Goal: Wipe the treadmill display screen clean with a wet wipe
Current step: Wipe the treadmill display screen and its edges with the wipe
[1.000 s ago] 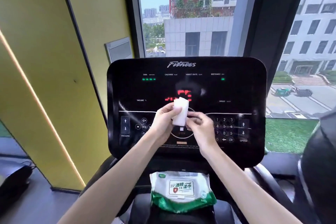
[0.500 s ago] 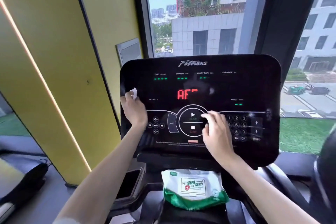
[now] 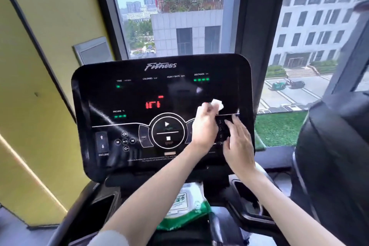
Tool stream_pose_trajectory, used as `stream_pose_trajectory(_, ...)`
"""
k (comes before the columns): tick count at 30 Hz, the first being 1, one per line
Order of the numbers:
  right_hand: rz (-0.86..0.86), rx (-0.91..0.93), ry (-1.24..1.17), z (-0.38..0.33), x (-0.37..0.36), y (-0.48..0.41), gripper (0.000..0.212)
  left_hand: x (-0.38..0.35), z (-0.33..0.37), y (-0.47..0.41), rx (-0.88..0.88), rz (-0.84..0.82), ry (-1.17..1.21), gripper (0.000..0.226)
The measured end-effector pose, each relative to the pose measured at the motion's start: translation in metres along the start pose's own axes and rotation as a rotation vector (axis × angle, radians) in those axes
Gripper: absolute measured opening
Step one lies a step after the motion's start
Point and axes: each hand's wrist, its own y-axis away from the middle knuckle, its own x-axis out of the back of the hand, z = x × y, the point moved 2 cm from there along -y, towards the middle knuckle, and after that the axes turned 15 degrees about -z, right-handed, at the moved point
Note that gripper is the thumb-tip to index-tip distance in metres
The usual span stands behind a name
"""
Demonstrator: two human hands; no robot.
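Note:
The black treadmill display screen point(image 3: 127, 98) stands upright in front of me, with red digits in its middle and green lights. My left hand point(image 3: 204, 126) presses a crumpled white wet wipe point(image 3: 217, 104) against the right half of the screen, just above the keypad. My right hand point(image 3: 238, 144) rests flat on the screen's lower right corner, fingers spread over the number keys, holding nothing. Part of the keypad is hidden behind both hands.
A green and white wet wipe pack point(image 3: 185, 207) lies on the console tray below the screen, partly behind my left forearm. A yellow wall point(image 3: 40, 66) rises at the left, windows behind. A dark machine point(image 3: 335, 156) stands at the right.
My left hand has swept the wipe from the screen's left edge across to its right side. My right hand has slid right from the centre dial to the keypad corner.

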Motion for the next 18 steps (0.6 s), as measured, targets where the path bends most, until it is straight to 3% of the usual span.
stream_pose_trajectory(2, -0.010, -0.031, -0.022, 0.011, 0.001, 0.004, 0.055, -0.003, 0.014, -0.002, -0.093, -0.151, 0.098, 0.019)
stream_pose_trajectory(3, -0.007, -0.049, -0.020, 0.016, 0.002, 0.007, 0.053, 0.006, 0.018, -0.004, -0.095, -0.140, 0.213, 0.015)
stream_pose_trajectory(5, 0.016, -0.075, -0.012, 0.023, 0.003, 0.012, 0.050, 0.038, 0.009, -0.020, -0.025, 0.057, 0.366, 0.008)
stream_pose_trajectory(8, 0.001, -0.100, -0.006, 0.024, 0.001, 0.013, 0.050, 0.090, -0.016, -0.047, 0.105, 0.311, 0.200, 0.017)
stream_pose_trajectory(10, 0.002, -0.112, -0.003, 0.023, -0.001, 0.012, 0.051, 0.099, -0.025, -0.055, 0.132, 0.318, 0.055, 0.026)
stream_pose_trajectory(15, -0.027, -0.111, 0.023, 0.027, -0.009, 0.015, 0.057, 0.042, -0.011, -0.048, -0.100, 0.088, -0.216, 0.044)
stream_pose_trajectory(18, -0.024, -0.119, 0.028, 0.030, -0.009, 0.016, 0.057, 0.007, 0.012, -0.035, -0.334, -0.394, -0.191, 0.042)
